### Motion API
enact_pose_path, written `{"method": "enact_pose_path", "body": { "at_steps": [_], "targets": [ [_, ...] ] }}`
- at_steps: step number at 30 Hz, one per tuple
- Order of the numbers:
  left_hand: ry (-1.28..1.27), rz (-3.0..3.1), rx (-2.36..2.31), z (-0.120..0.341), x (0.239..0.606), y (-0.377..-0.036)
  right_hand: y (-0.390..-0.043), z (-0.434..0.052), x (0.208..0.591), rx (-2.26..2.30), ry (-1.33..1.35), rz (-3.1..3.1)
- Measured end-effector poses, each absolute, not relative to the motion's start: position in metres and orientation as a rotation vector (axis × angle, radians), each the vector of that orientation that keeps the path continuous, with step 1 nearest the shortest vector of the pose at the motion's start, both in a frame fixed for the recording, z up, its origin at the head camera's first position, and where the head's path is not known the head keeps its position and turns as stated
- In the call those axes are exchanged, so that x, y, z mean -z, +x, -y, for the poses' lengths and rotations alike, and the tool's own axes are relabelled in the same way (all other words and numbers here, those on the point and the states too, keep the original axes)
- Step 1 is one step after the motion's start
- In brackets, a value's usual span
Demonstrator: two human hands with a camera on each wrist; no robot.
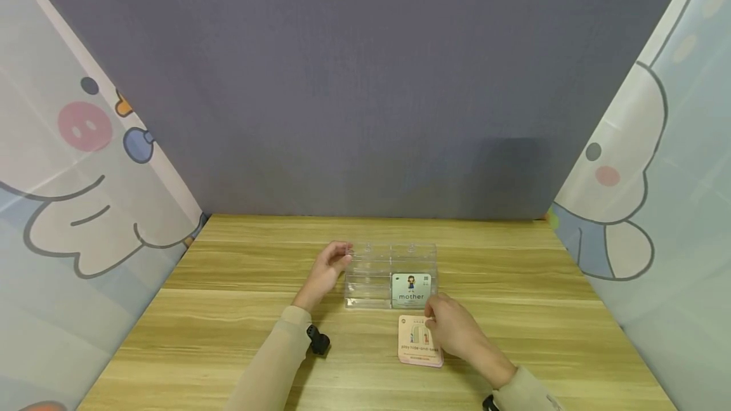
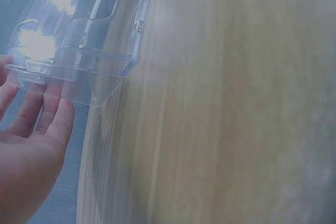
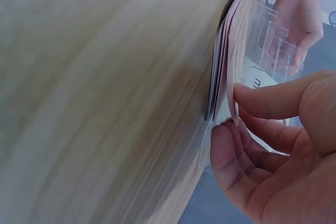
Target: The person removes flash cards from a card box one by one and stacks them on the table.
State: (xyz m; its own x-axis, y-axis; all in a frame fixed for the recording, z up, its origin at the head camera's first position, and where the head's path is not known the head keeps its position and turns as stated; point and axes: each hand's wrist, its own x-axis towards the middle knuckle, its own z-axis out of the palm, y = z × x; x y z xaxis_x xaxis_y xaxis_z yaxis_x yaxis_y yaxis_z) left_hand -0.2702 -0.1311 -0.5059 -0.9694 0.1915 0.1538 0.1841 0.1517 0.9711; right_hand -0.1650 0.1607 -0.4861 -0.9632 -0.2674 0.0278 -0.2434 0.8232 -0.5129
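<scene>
A clear plastic box [image 1: 368, 302] with compartments stands on the table. My left hand [image 1: 322, 271] grips its back left corner; in the left wrist view the fingers [image 2: 59, 121] show partly through the plastic. In the front right compartment sits a pale green card [image 1: 411, 297] reading "mother". Just in front of the box lies a stack of picture cards [image 1: 419, 356], its top one reading "play hide-and-seek". At the stack's right edge my right hand [image 1: 457, 332] pinches the top card [image 3: 237, 40] between thumb and fingers, its corner lifted off the darker-edged cards below.
The wood-grain table [image 1: 240, 335] ends at a grey back panel [image 1: 365, 94]. Light cartoon-printed panels [image 1: 51, 221] rise on both sides. A black wrist device [image 1: 318, 340] is by the left cuff.
</scene>
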Motion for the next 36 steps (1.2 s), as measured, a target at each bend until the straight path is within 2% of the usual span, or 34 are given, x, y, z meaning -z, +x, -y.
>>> {"method": "enact_pose_path", "body": {
  "at_steps": [12, 36],
  "targets": [
    [0.382, -2.390, -2.001, 0.131, 0.506, -0.270, -0.165, -0.157, 0.488, 0.716, -0.453, -3.039],
    [0.405, -2.380, -2.001, 0.132, 0.506, -0.270, -0.172, -0.156, 0.473, 0.808, -0.471, -3.167]
  ]
}}
